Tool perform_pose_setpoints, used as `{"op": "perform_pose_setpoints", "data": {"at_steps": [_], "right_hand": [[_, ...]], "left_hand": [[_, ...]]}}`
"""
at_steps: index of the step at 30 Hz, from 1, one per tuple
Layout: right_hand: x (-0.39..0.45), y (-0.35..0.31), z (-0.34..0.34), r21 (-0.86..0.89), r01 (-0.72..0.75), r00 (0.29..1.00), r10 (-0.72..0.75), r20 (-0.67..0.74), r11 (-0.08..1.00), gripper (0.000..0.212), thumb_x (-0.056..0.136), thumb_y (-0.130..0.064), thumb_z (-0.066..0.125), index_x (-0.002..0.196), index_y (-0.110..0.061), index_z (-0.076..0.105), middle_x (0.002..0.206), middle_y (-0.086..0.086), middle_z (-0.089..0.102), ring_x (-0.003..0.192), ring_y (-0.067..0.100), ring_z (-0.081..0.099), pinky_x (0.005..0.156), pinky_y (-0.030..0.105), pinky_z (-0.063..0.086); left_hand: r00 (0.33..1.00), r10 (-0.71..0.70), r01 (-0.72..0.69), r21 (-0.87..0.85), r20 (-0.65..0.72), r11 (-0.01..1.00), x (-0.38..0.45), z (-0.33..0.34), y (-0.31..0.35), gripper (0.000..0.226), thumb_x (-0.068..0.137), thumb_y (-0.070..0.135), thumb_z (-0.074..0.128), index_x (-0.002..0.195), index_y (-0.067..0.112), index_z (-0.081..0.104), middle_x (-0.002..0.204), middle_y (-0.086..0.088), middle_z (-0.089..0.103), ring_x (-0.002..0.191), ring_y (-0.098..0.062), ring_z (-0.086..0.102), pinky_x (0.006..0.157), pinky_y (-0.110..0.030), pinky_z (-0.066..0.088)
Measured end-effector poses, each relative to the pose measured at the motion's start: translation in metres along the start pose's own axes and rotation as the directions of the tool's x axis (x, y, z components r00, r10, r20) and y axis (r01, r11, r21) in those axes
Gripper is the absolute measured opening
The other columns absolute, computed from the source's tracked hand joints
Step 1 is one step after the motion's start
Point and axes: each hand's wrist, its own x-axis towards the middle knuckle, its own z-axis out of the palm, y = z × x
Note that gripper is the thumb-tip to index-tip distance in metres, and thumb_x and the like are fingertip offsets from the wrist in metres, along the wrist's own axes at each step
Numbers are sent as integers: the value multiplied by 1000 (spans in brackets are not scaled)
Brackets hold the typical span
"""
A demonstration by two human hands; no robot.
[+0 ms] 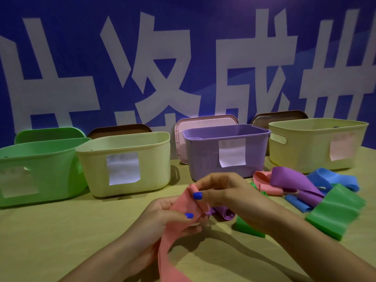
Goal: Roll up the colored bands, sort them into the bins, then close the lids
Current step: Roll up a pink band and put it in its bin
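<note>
Both hands work a pink band (179, 231) above the tablecloth (61, 241), in front of the purple bin (205, 157). The right hand (225, 194) pinches the band's upper end between thumb and fingers, where the end is curled over into the start of a roll. The left hand (168, 216) grips the band just below that, thumb pressed on top. The rest of the band hangs down toward the camera as a loose strip and runs out of the bottom edge of the view.

The purple bin stands open, with a white paper label (232, 152) on its front and a pink lid (195, 123) leaning behind it. To its left stands a pale yellow bin (154, 157) with a label of its own and a brown lid (120, 130) behind it; further left is a green bin (50, 159) with a green lid (48, 134) behind. To the right of the purple bin is another pale yellow bin (305, 147), also open, a brown lid (280, 116) propped at its back.

The loose bands lie in a heap to the right of the purple bin and nearer the camera — a second pink band (264, 182), a purple band (289, 180), a blue band (329, 180) and a green band (335, 212), overlapping one another. Under the right hand a small piece of purple (225, 213) and a green strip (248, 226) show on the cloth. Behind the bins hangs a blue banner (183, 58) with large white characters.
</note>
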Motion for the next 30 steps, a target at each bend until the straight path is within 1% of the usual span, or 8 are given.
{"op": "perform_pose_setpoints", "data": {"at_steps": [4, 9, 12, 15, 17, 22, 27, 30], "right_hand": [[2, -1, -5, 38, -18, 992, 23, -123, 999, 12, 81, 2, 66, 85, -9, 64, 72, 2, 67, 63, 5, 62, 56, 16, 48], [3, 0, -10, 110, -63, 996, 69, -56, 992, 23, 81, 6, 64, 97, -12, 66, 83, 6, 70, 85, 19, 67, 77, 30, 56], [2, 0, -9, 136, -124, 992, 123, 12, 983, 17, 82, 2, 64, 92, -10, 69, 88, 9, 71, 86, 22, 68, 81, 32, 57], [2, -2, -8, 189, -178, 984, 171, 53, 966, 17, 80, 4, 64, 95, -3, 65, 87, 13, 70, 82, 23, 69, 72, 29, 57], [1, -3, -7, 253, -208, 977, 189, 98, 945, 22, 78, 8, 65, 99, 0, 61, 79, 12, 70, 74, 21, 69, 63, 24, 56], [0, -3, -9, 341, -238, 967, 191, 166, 909, 28, 74, 8, 65, 102, 3, 63, 83, 14, 70, 75, 23, 69, 63, 25, 57], [-1, -3, -11, 345, -221, 972, 176, 158, 912, 18, 78, 12, 60, 91, 2, 68, 82, 16, 69, 69, 22, 67, 62, 25, 58], [-1, -4, -10, 292, -216, 972, 177, 154, 932, 19, 74, 10, 64, 89, 0, 67, 80, 17, 70, 68, 22, 69, 64, 26, 59]], "left_hand": [[999, -34, 34, -12, -15, 999, -1, 0, -1, 30, 81, -15, 47, 90, -3, 73, 95, -29, 69, 81, -33, 71, 66, -37, 59], [999, 22, -18, 64, -49, 998, -3, 1, 3, 18, 82, -9, 53, 93, -8, 66, 77, -33, 67, 46, -24, 61, 40, -25, 49], [995, 69, -61, 96, -77, 994, -2, 0, 4, 26, 69, 2, 72, 92, -8, 66, 68, -28, 66, 46, -25, 60, 37, -24, 45], [988, 106, -94, 106, -114, 990, 0, -2, 4, 29, 66, 12, 70, 89, -5, 65, 64, -22, 66, 50, -25, 65, 33, -24, 42], [987, 111, -100, 99, -116, 990, -1, -2, 6, 30, 66, 14, 66, 90, -5, 65, 66, -24, 66, 48, -25, 64, 32, -23, 42], [987, 92, -84, 70, -129, 994, -2, -4, 8, 21, 71, 15, 62, 83, -2, 65, 68, -22, 65, 48, -27, 62, 33, -24, 43], [942, 230, -176, 225, -243, 958, 1, -9, 5, 17, 64, 27, 69, 65, 11, 74, 66, -6, 64, 60, -15, 56, 60, -29, 46], [932, 266, -201, 262, -246, 944, -2, -8, 7, 19, 65, 28, 68, 63, 11, 74, 56, -5, 55, 47, -15, 47, 43, -26, 44]]}}
